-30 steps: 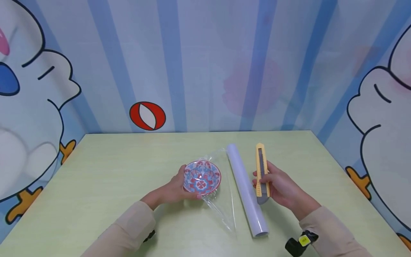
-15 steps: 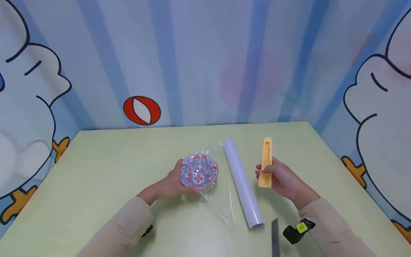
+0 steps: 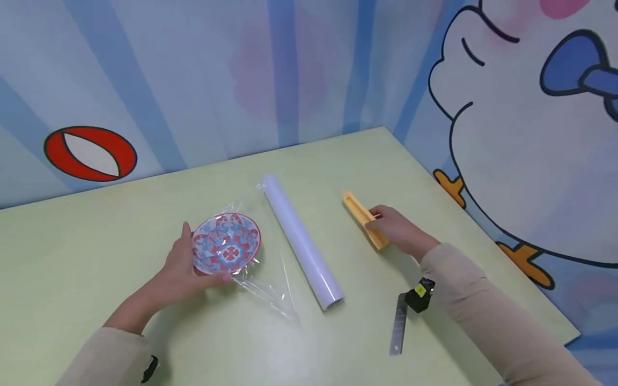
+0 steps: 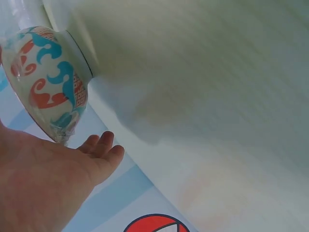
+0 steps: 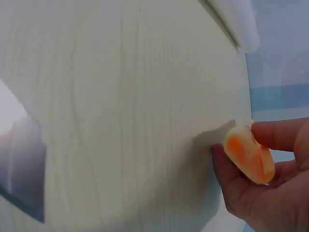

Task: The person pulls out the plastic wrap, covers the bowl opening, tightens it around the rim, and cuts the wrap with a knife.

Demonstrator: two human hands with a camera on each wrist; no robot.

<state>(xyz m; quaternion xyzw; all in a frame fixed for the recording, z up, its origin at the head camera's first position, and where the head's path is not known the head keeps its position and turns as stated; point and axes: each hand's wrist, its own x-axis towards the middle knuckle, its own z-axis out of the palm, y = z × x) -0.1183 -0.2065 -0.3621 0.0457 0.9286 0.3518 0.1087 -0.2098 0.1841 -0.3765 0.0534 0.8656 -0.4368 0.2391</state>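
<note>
My left hand (image 3: 176, 268) holds a bowl (image 3: 227, 244) patterned in red and blue by its left side, tilted so the inside faces me; clear plastic film (image 3: 270, 289) trails from it. In the left wrist view, the bowl's patterned outside (image 4: 53, 82) shows beside the hand (image 4: 58, 169). My right hand (image 3: 396, 228) pinches the yellow handle of a utility knife (image 3: 363, 220), held over the table's right part. The right wrist view shows one end of the handle (image 5: 248, 154) between thumb and fingers. A loose grey snap-off blade (image 3: 398, 327) lies near my right wrist.
A shiny lilac-white roll (image 3: 301, 241) lies lengthwise between my hands, beside the film. The pale wooden table (image 3: 241, 348) meets a striped blue backdrop (image 3: 203, 80) at the back. A black wrist camera (image 3: 419, 297) sits above the loose blade's far end.
The view has swung right. The knife has turned in my right hand and lowered, its grey part gone from sight, and a grey blade has appeared on the table. The bowl stays held.
</note>
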